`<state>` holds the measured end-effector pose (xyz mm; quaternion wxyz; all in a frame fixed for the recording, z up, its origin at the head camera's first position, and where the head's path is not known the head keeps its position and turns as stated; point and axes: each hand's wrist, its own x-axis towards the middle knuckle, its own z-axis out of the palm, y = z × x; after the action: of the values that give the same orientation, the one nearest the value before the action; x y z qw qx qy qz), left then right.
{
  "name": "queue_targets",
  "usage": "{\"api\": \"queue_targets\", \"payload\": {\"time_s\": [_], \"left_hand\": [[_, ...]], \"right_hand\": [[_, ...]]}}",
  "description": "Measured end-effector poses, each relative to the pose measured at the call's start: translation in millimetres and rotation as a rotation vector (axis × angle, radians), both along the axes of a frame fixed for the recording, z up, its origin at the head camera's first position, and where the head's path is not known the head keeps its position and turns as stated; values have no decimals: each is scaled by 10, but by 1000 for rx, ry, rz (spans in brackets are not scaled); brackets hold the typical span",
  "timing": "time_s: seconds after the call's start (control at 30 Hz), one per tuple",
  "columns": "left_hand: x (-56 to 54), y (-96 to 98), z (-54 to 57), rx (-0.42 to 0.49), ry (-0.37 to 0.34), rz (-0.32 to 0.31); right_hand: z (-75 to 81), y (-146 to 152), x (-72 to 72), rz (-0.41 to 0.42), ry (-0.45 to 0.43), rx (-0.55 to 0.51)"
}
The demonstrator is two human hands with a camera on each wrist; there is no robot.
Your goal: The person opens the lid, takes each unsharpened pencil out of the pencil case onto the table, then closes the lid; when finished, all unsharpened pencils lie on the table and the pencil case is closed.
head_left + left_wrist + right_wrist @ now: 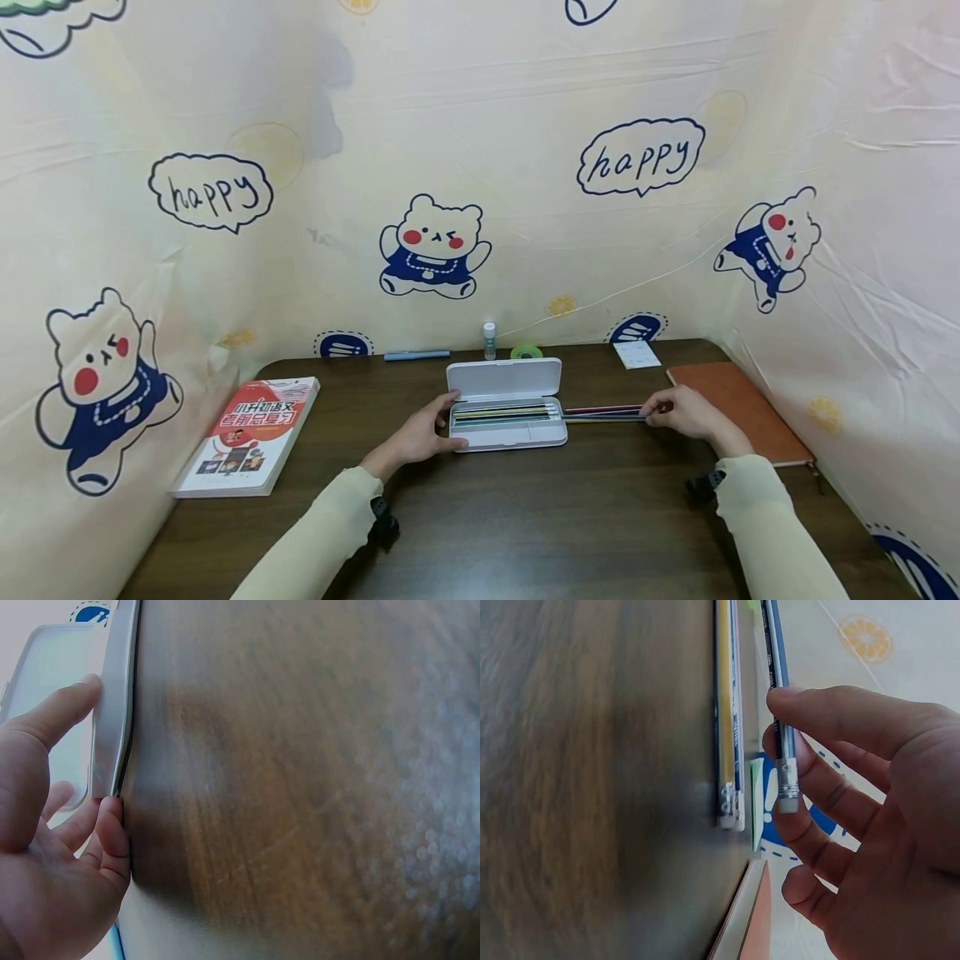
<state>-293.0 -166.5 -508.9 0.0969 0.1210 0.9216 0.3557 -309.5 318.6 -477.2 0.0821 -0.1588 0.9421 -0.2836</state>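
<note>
A white pencil case [508,445] lies on the dark wooden table with its lid [504,379] raised and several pencils inside. The left hand [420,432] grips the case's left end, thumb [71,705] on the front edge and fingers around the end. Just right of the case, the right hand [684,411] pinches a dark blue striped pencil [777,645] near its white eraser end, thumb against fingers. That pencil is raised above other pencils [725,712], a yellow one among them, which lie on the table beside the case.
A red and white book [251,433] lies at the left. Behind the case are a blue pen-like stick [417,355], a glue stick [490,342] standing upright, and a green tape roll [527,352]. A small white card [637,354] and a brown notebook [738,408] lie at the right.
</note>
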Motion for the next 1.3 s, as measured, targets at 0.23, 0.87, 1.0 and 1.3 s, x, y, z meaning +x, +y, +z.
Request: {"api": "queue_targets", "payload": {"time_s": [0.23, 0.87, 1.0, 1.3], "left_hand": [[7, 7, 7, 2, 3, 0], [-20, 1, -9, -2, 7, -2], [-24, -1, -2, -9, -1, 1], [-1, -7, -3, -11, -7, 0]], "right_hand": [[-50, 44, -2, -33, -64, 35], [-129, -30, -56, -88, -35, 53], [-94, -94, -60, -58, 4, 10], [-22, -366, -70, 1, 27, -57]]}}
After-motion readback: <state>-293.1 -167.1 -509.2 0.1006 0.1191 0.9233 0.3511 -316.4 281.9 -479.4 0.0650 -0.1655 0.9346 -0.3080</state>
